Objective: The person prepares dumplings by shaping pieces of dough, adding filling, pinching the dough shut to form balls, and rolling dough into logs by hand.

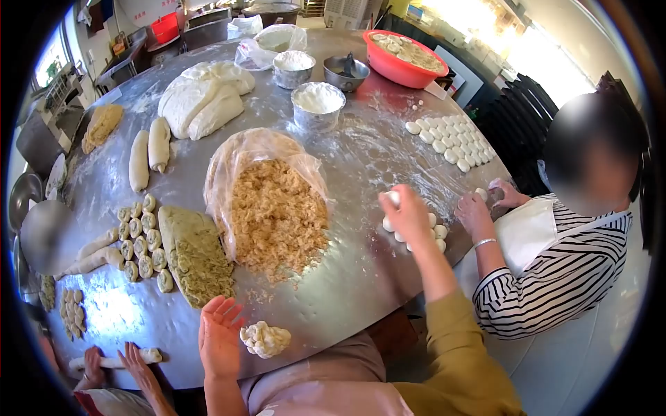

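Note:
My right hand [409, 216] reaches over the steel table, fingers closed on a white dough ball [392, 199]. Beneath and beside it lies a small group of similar dough balls [440, 232], partly hidden by the hand. Near the table's front edge, my left hand [220, 336] is held palm inward with the fingers apart and nothing in them. Just right of it rests a pale, lumpy piece of dough or filling [265, 339]. Ahead of both hands, a large heap of crumbly orange-brown filling [277, 215] spills from a clear plastic bag [232, 156].
Greenish filling [201, 260] and rolled dough pieces [140, 246] lie left. Behind are a big dough mass [205, 100], flour tins [318, 106] and a red basin [406, 59]. A co-worker in stripes [548, 256] handles dough at right; another person's hands [139, 367] roll dough at lower left.

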A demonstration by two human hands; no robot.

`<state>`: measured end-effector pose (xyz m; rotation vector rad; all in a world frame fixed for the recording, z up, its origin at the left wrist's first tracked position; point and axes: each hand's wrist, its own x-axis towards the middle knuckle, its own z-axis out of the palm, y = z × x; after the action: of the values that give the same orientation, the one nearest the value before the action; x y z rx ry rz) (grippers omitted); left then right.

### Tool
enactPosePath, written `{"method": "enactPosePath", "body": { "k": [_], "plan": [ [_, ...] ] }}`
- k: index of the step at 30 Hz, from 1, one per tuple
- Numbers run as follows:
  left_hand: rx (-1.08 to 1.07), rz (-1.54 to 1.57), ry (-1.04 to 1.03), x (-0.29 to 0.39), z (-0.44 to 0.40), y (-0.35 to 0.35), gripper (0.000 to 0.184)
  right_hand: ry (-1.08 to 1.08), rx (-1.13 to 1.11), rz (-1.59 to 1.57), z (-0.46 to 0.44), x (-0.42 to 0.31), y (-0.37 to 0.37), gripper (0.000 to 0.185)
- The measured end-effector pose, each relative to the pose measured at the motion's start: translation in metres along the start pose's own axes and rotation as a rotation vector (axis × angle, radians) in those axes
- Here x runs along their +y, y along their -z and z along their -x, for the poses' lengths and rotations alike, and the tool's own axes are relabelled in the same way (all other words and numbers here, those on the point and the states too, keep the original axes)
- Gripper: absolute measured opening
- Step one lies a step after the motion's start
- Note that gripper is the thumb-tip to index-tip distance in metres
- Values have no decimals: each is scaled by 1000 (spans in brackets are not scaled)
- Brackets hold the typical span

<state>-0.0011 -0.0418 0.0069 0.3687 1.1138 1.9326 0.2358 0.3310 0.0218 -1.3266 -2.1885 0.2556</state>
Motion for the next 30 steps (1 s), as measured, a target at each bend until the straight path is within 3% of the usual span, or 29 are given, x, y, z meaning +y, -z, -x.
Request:
{"method": "enactPosePath", "body": {
  "k": [2,9,12,15,17,21,24,25,27,28,30],
  "plan": [
    [32,-7,27,-1,6,5,41,-92,-90,260,-24,30,10,52],
    [172,-32,97,-9,14,20,28,-244,-546,584,-53,36,9,63],
    [153,-34,133,-6,17,21,27,-289,-539,474,-58,50,-3,67],
    [197,-4,155,-5,23,27,28,-205,-310,91,-69,57,11,66],
    [291,-23,90,-3,19,39,28,-176,17,-395,-68,72,7,66],
    [711,-407,-40,9,2,80,34,-282,-187,-711,-24,-13,20,67],
    [896,-664,-276,-10,-24,149,46,-4,-355,-878,38,-63,-8,60],
    [946,-856,-262,0,-30,152,53,92,-424,-909,58,-81,-13,55],
    [978,-1141,-176,24,-45,146,62,69,-552,-955,96,-120,-16,36],
    [1087,-1196,-205,24,-60,153,63,119,-607,-852,110,-130,-22,29],
    [1013,-1270,-81,41,-81,155,58,232,-654,-717,125,-146,-31,24]
  ]
}}
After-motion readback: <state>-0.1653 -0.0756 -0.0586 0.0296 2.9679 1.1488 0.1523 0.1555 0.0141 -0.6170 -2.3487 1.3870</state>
